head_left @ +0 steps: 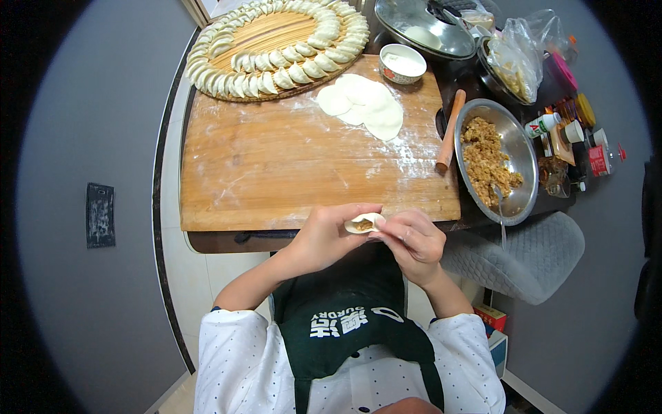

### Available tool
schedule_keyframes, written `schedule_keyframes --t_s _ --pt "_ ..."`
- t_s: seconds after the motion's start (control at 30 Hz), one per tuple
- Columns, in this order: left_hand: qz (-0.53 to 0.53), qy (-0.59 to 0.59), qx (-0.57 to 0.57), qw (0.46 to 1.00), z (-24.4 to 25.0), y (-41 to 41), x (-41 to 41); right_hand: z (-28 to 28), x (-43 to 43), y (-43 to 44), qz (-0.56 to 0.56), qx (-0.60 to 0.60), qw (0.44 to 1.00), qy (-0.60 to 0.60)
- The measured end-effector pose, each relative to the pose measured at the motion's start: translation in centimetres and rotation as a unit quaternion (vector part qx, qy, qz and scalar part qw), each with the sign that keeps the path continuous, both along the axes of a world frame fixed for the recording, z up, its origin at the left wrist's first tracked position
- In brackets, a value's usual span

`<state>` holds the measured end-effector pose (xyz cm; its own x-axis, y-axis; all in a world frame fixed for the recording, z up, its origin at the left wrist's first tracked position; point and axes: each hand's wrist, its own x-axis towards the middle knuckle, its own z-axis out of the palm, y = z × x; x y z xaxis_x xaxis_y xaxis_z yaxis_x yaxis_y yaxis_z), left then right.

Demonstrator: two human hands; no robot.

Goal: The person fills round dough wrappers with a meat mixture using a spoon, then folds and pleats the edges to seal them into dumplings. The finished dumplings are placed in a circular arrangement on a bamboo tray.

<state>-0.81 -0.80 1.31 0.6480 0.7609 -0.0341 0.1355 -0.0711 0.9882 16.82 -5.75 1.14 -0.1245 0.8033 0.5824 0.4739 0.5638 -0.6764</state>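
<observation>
My left hand [331, 230] cradles a half-folded dumpling [363, 223] at the front edge of the wooden board [289, 171]. Brown filling shows through the gap in its wrapper. The fingers of my right hand [414, 240] pinch the dumpling's right end. Farther back on the board, several round dough wrappers [367, 103] lie overlapping. A steel bowl [523, 150] to the right holds minced filling [486, 160], with a metal spoon [500, 217] leaning over its near rim. Shaped dumplings [284, 77] stand in curved rows on a round woven tray [269, 32] at the back left.
A rolling pin [451, 132] lies along the board's right edge beside the steel bowl. Behind the wrappers stands a small bowl of flour [403, 63]. A glass-lidded pan [424, 31], plastic bags [517, 57] and bottles [602, 160] crowd the right side. A grey padded chair [522, 259] is at lower right.
</observation>
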Motion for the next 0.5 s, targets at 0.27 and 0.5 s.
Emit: schedule_keyframes --t_s 0.27,0.5 --pt "-0.005 0.047 0.114 0.992 0.6 -0.2 0.1 -0.4 0.1 0.0 0.018 0.006 1.0 -0.021" --pt "0.006 0.059 0.116 0.991 0.8 -0.2 0.2 0.2 -0.3 0.7 0.025 0.035 0.999 -0.029"
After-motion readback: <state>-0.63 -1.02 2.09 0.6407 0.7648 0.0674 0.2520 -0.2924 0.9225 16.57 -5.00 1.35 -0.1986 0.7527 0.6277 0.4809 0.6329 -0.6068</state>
